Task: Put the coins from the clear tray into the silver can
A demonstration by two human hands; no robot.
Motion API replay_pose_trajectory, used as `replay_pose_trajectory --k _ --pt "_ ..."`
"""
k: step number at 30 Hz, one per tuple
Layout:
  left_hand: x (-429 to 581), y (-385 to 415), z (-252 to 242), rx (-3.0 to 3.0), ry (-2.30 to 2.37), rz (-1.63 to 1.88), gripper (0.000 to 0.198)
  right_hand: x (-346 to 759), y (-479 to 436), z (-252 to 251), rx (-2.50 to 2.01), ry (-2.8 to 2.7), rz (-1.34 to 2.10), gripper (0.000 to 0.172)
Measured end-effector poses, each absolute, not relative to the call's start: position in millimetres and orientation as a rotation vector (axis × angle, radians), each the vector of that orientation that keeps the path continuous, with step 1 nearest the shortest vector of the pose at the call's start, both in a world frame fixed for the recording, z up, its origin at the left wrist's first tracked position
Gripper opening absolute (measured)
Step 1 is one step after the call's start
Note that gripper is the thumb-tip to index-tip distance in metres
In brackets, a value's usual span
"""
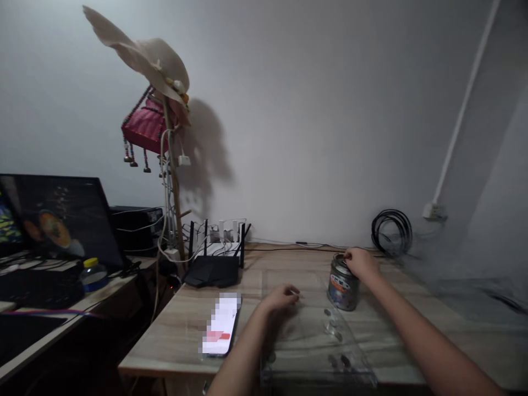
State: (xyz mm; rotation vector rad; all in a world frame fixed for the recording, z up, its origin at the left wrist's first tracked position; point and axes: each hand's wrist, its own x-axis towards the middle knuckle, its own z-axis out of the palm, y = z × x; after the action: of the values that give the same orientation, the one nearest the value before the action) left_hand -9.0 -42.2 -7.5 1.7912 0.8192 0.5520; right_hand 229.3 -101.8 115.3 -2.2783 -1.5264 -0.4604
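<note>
My right hand (363,265) is at the top of a grey metal tin can (343,289) with a colourful label. Its fingers are pinched together over the can's rim, and what they hold, if anything, is hidden. Over a clear plastic sheet or tray (305,344) on the table, my left hand (282,298) hovers with fingers loosely curled and apart, holding nothing that I can make out. Several small round coin-like discs (345,361) lie on the clear plastic, between my left hand and the can and nearer the front edge.
A lit phone (221,324) lies left of my left arm. Behind it sits a black router (214,269) with antennas and cables. Coiled black cable (391,232) rests against the wall. Further left are a monitor (61,220), a yellow-capped jar (93,274) and a stand carrying a hat (154,60).
</note>
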Motion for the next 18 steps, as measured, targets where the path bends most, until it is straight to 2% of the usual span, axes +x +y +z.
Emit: replay_pose_trajectory --k 4,9,14,18 --pt "-7.7 -41.9 -10.3 1.901 0.819 0.509 0.031 235.9 -100.3 115.9 -2.307 -1.548 -0.435 0.02" --pt "16.5 -65.4 -3.5 2.396 0.764 0.443 0.033 207.0 -127.1 106.1 -2.181 -1.619 -0.488 0.03" --pt "49.7 -97.5 -5.9 2.902 0.534 0.284 0.032 170.4 -181.2 55.5 -2.015 -2.072 -0.423 0.026" --pt "47.5 -104.6 -10.2 2.898 0.525 0.256 0.041 165.8 -204.9 22.1 -1.919 -2.261 -0.281 0.028"
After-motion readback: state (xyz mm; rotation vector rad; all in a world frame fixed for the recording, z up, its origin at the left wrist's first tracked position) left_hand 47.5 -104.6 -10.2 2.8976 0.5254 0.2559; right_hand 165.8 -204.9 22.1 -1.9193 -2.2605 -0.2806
